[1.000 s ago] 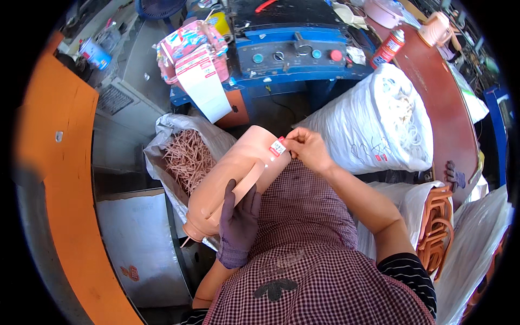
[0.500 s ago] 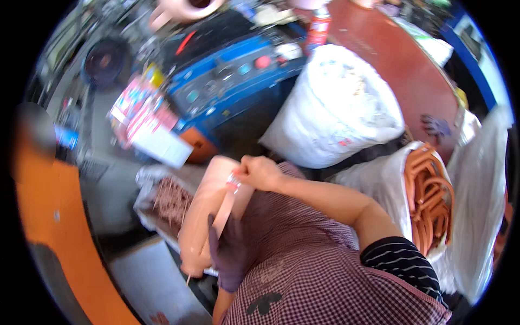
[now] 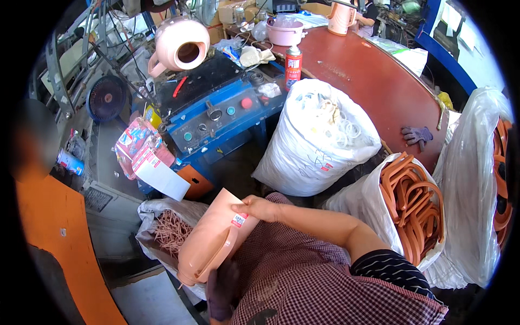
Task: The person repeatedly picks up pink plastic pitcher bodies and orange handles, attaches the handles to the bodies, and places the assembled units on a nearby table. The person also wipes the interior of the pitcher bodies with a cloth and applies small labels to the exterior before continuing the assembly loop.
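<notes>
Across my lap lies a pink jug body [image 3: 203, 246], tilted, with a long side handle [image 3: 218, 255] and its narrow end toward the lower left. My bare right hand [image 3: 257, 208] is closed on its wide end, thumb and fingers beside a small red-and-white label sticker [image 3: 239, 219]. By the narrow end, close to the handle's lower part, is my left hand [image 3: 221, 290] in a dark purple glove. Motion smears its fingers, and I cannot tell whether it touches the jug. A sheet of label stickers [image 3: 160, 176] hangs at the blue machine's front.
Left of the jug stands a bag of thin pink plastic scraps [image 3: 172, 232]. Ahead is a blue machine [image 3: 219, 116] with buttons. A white sack [image 3: 292, 149] of clear rings and a sack of orange-brown handles [image 3: 414, 211] stand rightward. A glove [image 3: 416, 135] lies on the red-brown table [image 3: 374, 92].
My view has shifted and sharpened. My left hand has moved down from the jug's handle toward its narrow end. The label now shows flat on the jug, and my right hand still holds the wide end.
</notes>
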A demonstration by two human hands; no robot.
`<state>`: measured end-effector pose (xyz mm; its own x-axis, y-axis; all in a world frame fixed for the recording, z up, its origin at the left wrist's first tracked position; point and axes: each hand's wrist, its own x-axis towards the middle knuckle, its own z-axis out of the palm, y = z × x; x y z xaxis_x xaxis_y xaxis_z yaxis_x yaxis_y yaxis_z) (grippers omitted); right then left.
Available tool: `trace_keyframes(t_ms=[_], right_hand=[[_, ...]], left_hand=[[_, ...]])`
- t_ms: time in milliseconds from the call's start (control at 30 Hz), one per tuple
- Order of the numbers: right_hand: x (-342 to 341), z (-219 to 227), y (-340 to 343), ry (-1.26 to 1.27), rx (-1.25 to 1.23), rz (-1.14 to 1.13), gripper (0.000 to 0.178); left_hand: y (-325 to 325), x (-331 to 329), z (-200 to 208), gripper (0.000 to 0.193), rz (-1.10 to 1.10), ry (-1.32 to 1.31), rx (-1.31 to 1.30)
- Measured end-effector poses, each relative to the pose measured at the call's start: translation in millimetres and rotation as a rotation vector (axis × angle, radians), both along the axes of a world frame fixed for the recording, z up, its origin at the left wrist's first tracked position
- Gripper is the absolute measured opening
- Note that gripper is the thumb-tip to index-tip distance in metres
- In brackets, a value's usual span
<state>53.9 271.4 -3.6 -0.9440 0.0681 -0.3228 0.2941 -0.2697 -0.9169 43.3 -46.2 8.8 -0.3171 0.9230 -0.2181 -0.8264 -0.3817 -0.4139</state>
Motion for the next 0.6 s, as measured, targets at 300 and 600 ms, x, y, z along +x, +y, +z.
trace_keyframes(t_ms=[300,600], right_hand=[[55,78,-51,0.754,0.673,0.296,0.039],[53,140,-3,0.287,1.291,0.299,0.028]], left_hand=[[-46,-64,38,0.067,0.496,0.815,-0.940],[-5,-145,172,0.071,0.591,1.740,-0.836]])
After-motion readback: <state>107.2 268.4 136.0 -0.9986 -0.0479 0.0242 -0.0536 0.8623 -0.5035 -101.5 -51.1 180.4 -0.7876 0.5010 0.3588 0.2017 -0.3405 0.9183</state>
